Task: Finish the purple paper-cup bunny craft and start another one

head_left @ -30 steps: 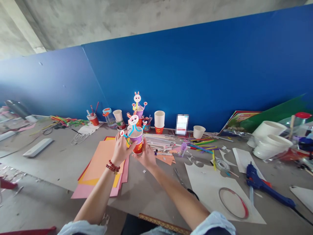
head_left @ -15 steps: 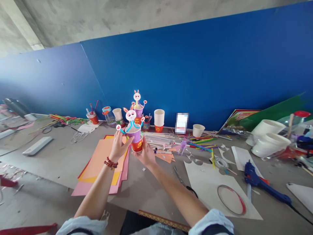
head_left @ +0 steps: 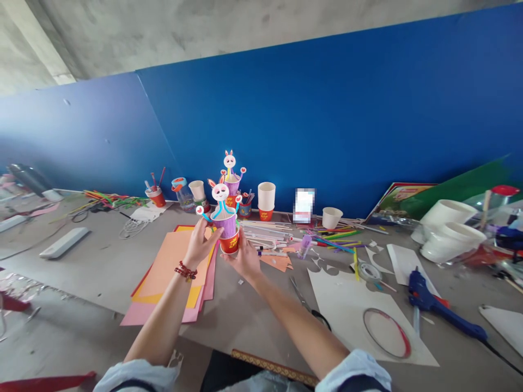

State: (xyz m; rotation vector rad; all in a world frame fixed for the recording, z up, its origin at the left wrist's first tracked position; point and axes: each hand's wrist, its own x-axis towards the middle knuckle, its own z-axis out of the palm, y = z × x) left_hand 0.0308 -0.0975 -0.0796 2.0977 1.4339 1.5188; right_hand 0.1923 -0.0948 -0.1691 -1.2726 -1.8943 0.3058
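Purple-and-red rabbit cup (head_left: 226, 222): nearly upright between left hand (head_left: 199, 243) and right hand (head_left: 245, 260)
Grip: both hands closed round it, the right one at its red lower part
Second rabbit cup (head_left: 232, 187): standing just beyond the hands
Coloured paper (head_left: 169, 267): on the worktop (head_left: 241, 316), below the left hand
Scissors (head_left: 300, 294): to the right hand's right, nearer the body
Blue glue gun (head_left: 442, 311): well right of both hands

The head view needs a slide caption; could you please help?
Left hand and right hand hold a rabbit-topped cup at a cluttered table, a similar cup behind.
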